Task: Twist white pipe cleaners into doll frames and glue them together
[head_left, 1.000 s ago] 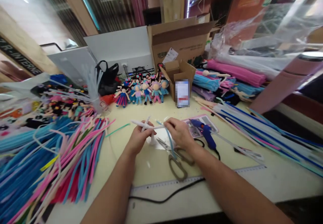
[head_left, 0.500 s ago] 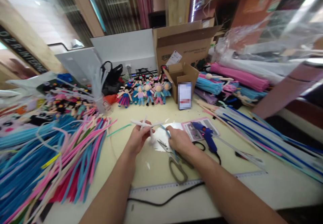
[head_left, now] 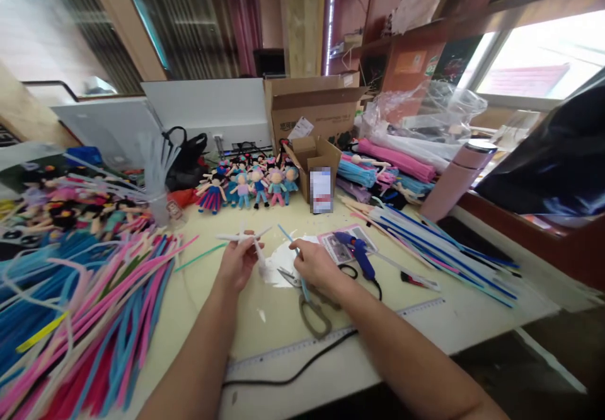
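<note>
My left hand (head_left: 237,262) is closed on a white pipe-cleaner figure (head_left: 231,237) whose thin limbs stick out several ways. To the right of it, my right hand (head_left: 314,265) pinches a light-blue pipe cleaner (head_left: 285,232), its tip pointing up and left. A gap separates the blue stem from the white figure. Scissors with grey handles (head_left: 316,319) lie partly under my right hand, blades toward a white sheet (head_left: 276,268). A blue glue gun (head_left: 358,253) rests just right of that hand, on a printed card (head_left: 373,238).
Bundles of colored pipe cleaners lie left (head_left: 127,294) and right (head_left: 425,243). Finished dolls (head_left: 255,186) stand at the back beside a small cardboard box (head_left: 302,174). A ruler (head_left: 283,350) and black cord (head_left: 269,382) cross the front; a pink flask (head_left: 454,180) stands right.
The camera view has swung to the right, so the scene sits further left. My hands keep hold of the white figure and the blue pipe cleaner, which now stand slightly further apart.
</note>
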`<state>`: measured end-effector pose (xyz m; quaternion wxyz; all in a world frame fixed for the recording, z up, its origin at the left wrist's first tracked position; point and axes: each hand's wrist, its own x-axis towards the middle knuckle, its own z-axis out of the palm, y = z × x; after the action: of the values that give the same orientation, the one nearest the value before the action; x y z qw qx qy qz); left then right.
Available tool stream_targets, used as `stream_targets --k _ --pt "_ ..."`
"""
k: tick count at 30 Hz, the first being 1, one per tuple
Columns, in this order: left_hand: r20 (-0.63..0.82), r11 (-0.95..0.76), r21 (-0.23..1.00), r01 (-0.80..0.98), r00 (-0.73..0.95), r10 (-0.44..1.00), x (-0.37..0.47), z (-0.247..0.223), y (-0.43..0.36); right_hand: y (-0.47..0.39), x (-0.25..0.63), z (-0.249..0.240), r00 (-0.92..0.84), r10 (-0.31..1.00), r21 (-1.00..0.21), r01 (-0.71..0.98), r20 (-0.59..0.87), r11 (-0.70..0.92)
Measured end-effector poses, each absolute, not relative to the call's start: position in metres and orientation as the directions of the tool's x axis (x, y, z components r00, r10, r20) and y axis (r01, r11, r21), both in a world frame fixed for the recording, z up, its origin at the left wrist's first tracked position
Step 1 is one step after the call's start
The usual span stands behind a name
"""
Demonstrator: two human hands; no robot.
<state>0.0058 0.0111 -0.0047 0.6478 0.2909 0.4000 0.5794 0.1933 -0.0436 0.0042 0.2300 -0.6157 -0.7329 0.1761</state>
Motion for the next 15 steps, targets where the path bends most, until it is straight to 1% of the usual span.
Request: stream_targets --k 5,8,10,12,15 --pt "-0.163 0.149 0.828 -0.540 0.023 0.986 0.007 -0.004 0.008 -0.070 0.202 -0.001 -0.137 0.977 -0.510 0.836 0.165 0.203" --pt "-0.153 0.145 0.827 -0.543 0.030 0.988 0.007 -0.003 0.007 -0.101 0.214 0.002 -0.167 0.972 -0.538 0.810 0.168 0.232" --pt "-0.149 0.144 0.831 -0.537 0.035 0.988 0.007 -0.003 0.007 -0.127 0.224 0.009 -0.206 0.969 -0.585 0.773 0.136 0.246" --pt "-0.151 0.149 0.837 -0.527 0.039 0.988 0.008 -0.003 0.007 -0.154 0.237 0.017 -0.238 0.968 -0.638 0.735 0.075 0.230" --pt "-0.162 0.163 0.843 -0.513 0.047 0.986 0.008 -0.004 0.006 -0.194 0.266 0.028 -0.228 0.973 -0.699 0.701 -0.035 0.139"
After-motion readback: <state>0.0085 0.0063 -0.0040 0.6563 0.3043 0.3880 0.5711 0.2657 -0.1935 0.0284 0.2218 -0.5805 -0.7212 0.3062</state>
